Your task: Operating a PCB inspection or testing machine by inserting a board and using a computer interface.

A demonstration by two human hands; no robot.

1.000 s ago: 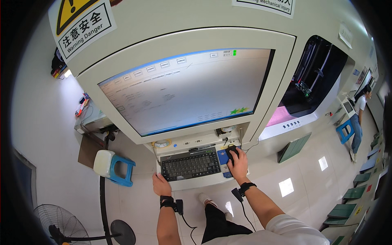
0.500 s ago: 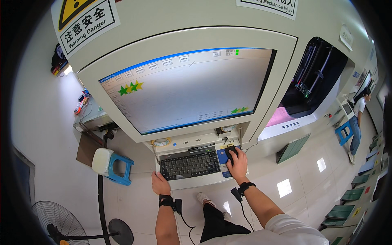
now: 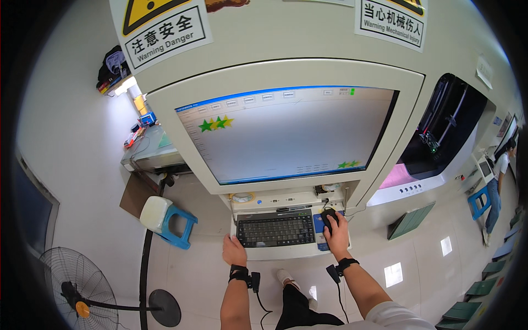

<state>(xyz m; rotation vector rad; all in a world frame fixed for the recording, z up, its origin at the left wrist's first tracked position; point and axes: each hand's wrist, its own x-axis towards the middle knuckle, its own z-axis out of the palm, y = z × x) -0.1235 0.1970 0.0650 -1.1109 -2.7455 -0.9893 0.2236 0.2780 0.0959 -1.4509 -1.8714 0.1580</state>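
Observation:
At the front left corner of the white pull-out keyboard tray (image 3: 286,253), my left hand (image 3: 235,252) grips the edge, with the thumb near the keyboard and some fingers hidden. My right hand (image 3: 337,237) is wrapped round a black computer mouse (image 3: 328,218) on a blue mouse pad (image 3: 322,240). Between the hands lies a black keyboard (image 3: 276,230), with a dark pen (image 3: 294,208) behind it. Above the tray, a large monitor (image 3: 291,140) set into the machine's panel shows a pale screen with green and yellow stars at upper left and lower right.
A roll of tape (image 3: 242,197) sits behind the keyboard. On the left are a blue and white stool (image 3: 170,220), a desk (image 3: 151,151) and a standing fan (image 3: 80,291). A dark machine opening (image 3: 445,126) lies right of the monitor; a person (image 3: 498,181) is at far right.
The whole view has shifted, so the machine and tray appear further right and lower. Both hands keep their places, the left on the tray corner and the right on the mouse.

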